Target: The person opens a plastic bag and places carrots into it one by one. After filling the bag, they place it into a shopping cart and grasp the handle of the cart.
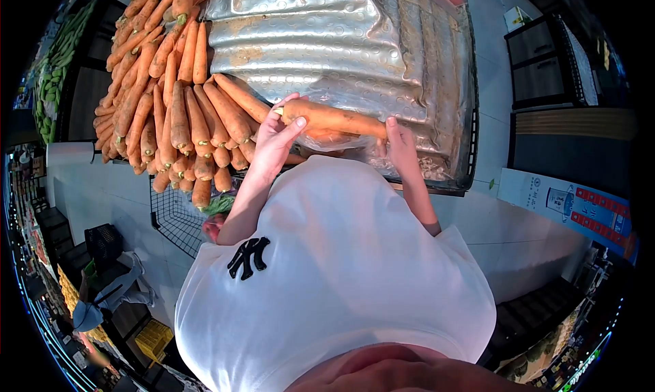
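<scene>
A large carrot lies crosswise between my two hands, just in front of my chest. My left hand grips its thick stem end, thumb on top. At the thin tip, my right hand pinches it with the thumb up. Below the carrot is a clear plastic bag with something orange showing through it; how the bag is held is hidden. A big heap of carrots lies to the left, a few reaching close to my left hand.
Silver quilted sheeting covers the display stand beyond my hands. A black wire basket with vegetables sits below the heap at left. Green produce is at far left. Another person is at lower left. A dark cabinet stands right.
</scene>
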`<state>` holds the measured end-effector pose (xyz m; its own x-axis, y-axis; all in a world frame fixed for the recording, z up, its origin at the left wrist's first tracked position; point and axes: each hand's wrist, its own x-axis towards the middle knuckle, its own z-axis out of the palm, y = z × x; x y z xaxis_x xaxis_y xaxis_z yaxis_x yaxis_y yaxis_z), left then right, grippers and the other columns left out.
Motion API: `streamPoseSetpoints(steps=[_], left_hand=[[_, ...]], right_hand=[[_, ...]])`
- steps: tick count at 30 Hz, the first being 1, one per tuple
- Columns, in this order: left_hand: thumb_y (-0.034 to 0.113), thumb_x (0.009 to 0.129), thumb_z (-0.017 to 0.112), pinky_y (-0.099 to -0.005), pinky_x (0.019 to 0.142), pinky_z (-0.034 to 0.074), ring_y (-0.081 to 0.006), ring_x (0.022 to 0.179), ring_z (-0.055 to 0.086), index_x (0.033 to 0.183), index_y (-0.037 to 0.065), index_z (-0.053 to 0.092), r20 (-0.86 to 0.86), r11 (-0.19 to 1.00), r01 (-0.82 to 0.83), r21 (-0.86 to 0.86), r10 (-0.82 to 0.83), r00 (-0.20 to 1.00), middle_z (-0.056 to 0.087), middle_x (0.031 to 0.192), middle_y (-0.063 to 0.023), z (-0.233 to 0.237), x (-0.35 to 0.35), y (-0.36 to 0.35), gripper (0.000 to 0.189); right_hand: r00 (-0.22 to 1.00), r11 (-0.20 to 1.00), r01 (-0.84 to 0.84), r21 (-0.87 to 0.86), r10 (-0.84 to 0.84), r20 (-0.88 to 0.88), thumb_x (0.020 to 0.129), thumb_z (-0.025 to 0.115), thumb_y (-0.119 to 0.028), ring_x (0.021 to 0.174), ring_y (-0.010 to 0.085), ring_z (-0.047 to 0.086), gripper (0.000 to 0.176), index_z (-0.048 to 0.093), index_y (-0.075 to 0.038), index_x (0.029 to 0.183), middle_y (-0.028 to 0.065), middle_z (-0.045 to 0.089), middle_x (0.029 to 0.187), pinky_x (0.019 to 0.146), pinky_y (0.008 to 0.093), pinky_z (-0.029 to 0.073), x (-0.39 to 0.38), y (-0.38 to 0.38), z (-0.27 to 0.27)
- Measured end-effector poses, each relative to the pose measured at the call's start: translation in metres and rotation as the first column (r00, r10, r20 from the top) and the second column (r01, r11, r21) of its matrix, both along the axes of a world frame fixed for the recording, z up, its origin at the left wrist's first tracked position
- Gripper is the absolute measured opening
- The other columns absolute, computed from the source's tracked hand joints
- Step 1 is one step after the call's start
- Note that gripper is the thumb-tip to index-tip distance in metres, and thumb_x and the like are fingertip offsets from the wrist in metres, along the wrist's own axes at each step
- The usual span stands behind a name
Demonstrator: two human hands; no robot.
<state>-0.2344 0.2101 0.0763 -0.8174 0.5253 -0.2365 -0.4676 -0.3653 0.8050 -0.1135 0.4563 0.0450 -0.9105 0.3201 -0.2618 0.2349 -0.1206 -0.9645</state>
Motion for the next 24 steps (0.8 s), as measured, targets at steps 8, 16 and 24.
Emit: streamPoseSetpoints(steps=[8, 16, 24], left_hand=[[0.006, 0.092, 0.071, -0.034, 0.11, 0.042, -0.0183, 0.128, 0.053, 0.147, 0.001, 0.04, -0.027, 0.999, 0.027, -0.038, -0.028, 0.999, 0.055, 0.142, -0.0118, -0.001, 0.002, 0.003, 0.063], [0.009, 0.093, 0.071, -0.0324, 0.107, 0.044, -0.0168, 0.123, 0.057, 0.145, -0.001, 0.045, -0.122, 0.982, 0.053, -0.179, -0.076, 0.99, 0.06, 0.137, -0.0126, -0.006, -0.002, 0.007, 0.059], [0.019, 0.09, 0.076, -0.0341, 0.096, 0.051, -0.0202, 0.114, 0.064, 0.132, -0.005, 0.056, -0.431, 0.873, 0.019, -0.488, -0.259, 0.864, 0.068, 0.122, -0.0157, -0.031, -0.026, 0.014, 0.052]], right_hand=[[0.999, 0.998, -0.054, -0.043, 0.054, -0.002, 0.106, 0.036, -0.055, 0.046, 0.0142, 0.051, 0.068, 0.054, -0.005, 0.063, 0.0042, 0.048, 0.049, 0.049, 0.0288, 0.042, 0.003, 0.004, -0.006], [0.993, 0.997, -0.077, -0.034, 0.073, -0.089, 0.102, 0.056, -0.039, 0.057, 0.01, 0.054, 0.046, 0.06, -0.005, 0.073, 0.0016, 0.057, 0.064, 0.056, 0.0257, 0.043, 0.001, 0.004, -0.005], [0.903, 0.908, 0.414, 0.064, -0.401, -0.154, 0.097, 0.065, -0.036, 0.051, 0.0061, 0.042, 0.04, 0.058, -0.008, 0.069, -0.0029, 0.049, 0.06, 0.047, 0.0253, 0.029, 0.007, 0.038, 0.006]])
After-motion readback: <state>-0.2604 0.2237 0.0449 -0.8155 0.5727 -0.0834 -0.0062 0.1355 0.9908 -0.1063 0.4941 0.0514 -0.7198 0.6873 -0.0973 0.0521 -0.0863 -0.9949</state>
